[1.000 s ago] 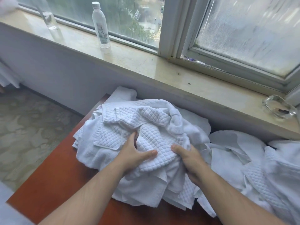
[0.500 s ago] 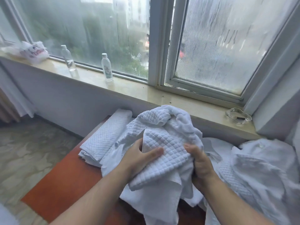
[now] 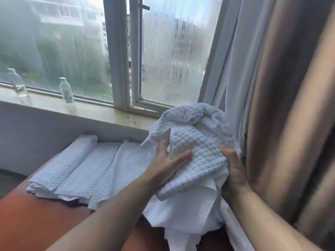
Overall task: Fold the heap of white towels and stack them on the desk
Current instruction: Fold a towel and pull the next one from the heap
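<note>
- You hold a crumpled bundle of white towels (image 3: 197,142) up above the desk (image 3: 36,220), between your 2 hands, in the right half of the view.
- Your left hand (image 3: 168,160) grips the bundle's left side. The thumb lies flat across the quilted front and the fingers are tucked into a fold behind it.
- Your right hand (image 3: 233,171) clamps the bundle's right edge with its fingers curled round the cloth. The fingertips are buried in the folds.
- Loose ends of the bundle hang below both hands, down to the desk's right end.
- Left of the bundle, flat towels (image 3: 94,167) lie spread on the red-brown desk in overlapping strips. Their far ends reach the wall under the windowsill (image 3: 90,109).
- A brown curtain (image 3: 290,124) hangs just beside your right hand. You cannot tell from this view whether the bundle touches it.
- 2 clear bottles stand upright on the windowsill, well apart from the bundle: a labelled bottle (image 3: 66,92) and a far-left bottle (image 3: 17,84).
</note>
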The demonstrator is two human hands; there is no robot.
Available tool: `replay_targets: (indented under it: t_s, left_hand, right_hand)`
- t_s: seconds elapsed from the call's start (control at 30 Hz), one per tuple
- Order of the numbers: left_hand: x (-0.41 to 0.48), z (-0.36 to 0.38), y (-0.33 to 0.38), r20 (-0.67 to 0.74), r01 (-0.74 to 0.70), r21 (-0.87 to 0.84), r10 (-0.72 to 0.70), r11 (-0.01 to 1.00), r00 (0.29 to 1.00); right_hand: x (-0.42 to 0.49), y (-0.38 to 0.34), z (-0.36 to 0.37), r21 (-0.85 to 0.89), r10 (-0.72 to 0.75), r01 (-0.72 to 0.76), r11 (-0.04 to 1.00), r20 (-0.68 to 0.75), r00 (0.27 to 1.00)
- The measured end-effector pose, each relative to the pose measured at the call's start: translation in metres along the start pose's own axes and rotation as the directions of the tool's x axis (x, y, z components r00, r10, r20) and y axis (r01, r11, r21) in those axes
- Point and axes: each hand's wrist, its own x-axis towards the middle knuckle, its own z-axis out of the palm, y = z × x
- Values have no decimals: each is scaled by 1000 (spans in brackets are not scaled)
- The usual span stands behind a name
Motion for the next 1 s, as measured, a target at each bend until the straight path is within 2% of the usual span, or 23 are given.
replay_targets:
  t_s: [0.13,0.27,0.37,0.43,0.5,0.57,0.63,0.73,0.8,0.87,0.93,1.0]
  left_hand:
    - [18,41,-2,99,-6,17,5,1000,995]
    - [41,58,-21,79,5,150,-17,989,997]
    - [59,56,-43,57,76,267,-94,961,994]
    - [71,50,-63,38,58,467,-85,883,996]
    - [83,43,-83,66,31,638,-94,769,993]
    - [95,40,-100,121,35,711,-172,702,978]
    - [110,41,-115,170,44,737,-248,675,954]
    - [134,46,-136,194,53,741,-289,669,937]
    - [147,50,-151,186,67,735,-296,674,937]
    - [160,56,-166,185,68,700,-273,711,944]
    - [175,62,-179,186,61,665,-244,744,952]
    - [192,65,-192,179,65,655,-238,753,955]
  right_hand:
    - [-6,-23,-40,-153,-143,116,981,-179,973]
    - [1,-24,-75,-255,-163,71,964,-361,918]
    - [18,-11,-98,-452,-212,-85,888,-566,797]
    - [33,0,-110,-587,-303,-226,777,-665,683]
    - [48,10,-119,-703,-393,-318,636,-650,650]
    - [59,16,-125,-773,-440,-377,511,-612,657]
    - [70,20,-132,-827,-478,-400,394,-556,680]
    - [87,31,-142,-872,-454,-398,286,-489,745]
    - [97,43,-152,-850,-425,-462,253,-527,736]
    - [108,55,-164,-811,-391,-500,305,-585,711]
    - [122,65,-177,-807,-388,-489,332,-589,709]
    - [141,72,-190,-829,-417,-466,311,-559,717]
